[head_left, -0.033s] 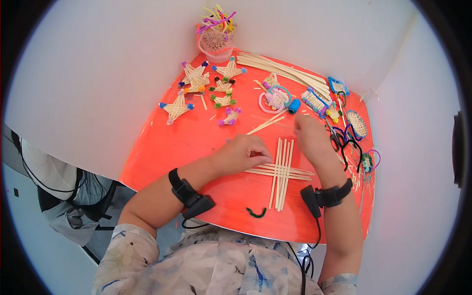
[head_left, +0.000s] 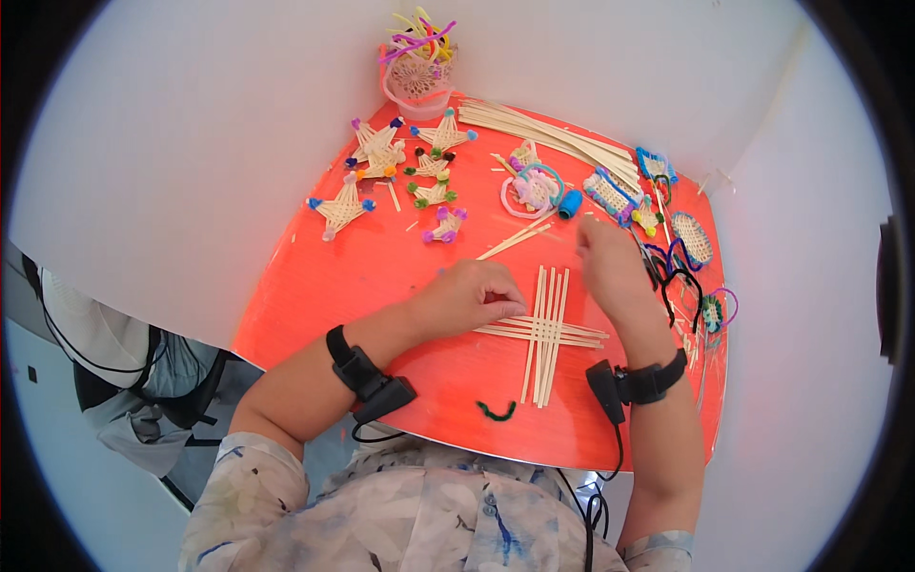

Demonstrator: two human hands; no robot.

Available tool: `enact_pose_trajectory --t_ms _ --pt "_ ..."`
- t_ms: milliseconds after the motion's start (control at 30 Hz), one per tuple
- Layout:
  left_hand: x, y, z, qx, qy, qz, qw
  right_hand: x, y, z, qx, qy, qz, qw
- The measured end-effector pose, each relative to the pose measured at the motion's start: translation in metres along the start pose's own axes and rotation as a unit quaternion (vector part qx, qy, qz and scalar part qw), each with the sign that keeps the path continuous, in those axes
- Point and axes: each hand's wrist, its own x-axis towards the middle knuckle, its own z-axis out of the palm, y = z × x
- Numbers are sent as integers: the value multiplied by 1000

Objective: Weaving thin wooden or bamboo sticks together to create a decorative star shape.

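Note:
A cross of pale flat bamboo strips (head_left: 546, 330) lies woven on the red table, several strips running each way. My left hand (head_left: 479, 294) is closed at the cross's left end, thumb and fingers pinching the strip ends there. Beyond the cross's upper right, apart from it, my right hand (head_left: 610, 257) is raised with its fingers curled inward. What it holds, if anything, is hidden. Beside it is a pair of black-handled scissors (head_left: 652, 267), partly covered by the hand. A short dark green pipe cleaner (head_left: 496, 412) lies curved near the front edge.
Several woven stars (head_left: 341, 210) with coloured tips stand at the left. Long loose strips (head_left: 548, 138) lie along the back, by a basket (head_left: 416, 81) of pipe cleaners. Small woven pieces (head_left: 692, 238) and a blue spool (head_left: 570, 204) are at the right. Black bands circle both forearms.
My right hand has shifted slightly to the right and covers more of the scissors. My left hand and the woven cross stay in place.

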Motion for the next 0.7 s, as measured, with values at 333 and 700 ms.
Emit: enact_pose_trajectory --t_ms 333,700 --pt "2 3 3 -12 -1 -12 1000 -43 9 0 150 -69 112 980" --pt "7 4 9 1 16 -23 1000 -38 7 12 279 -148 176 933"
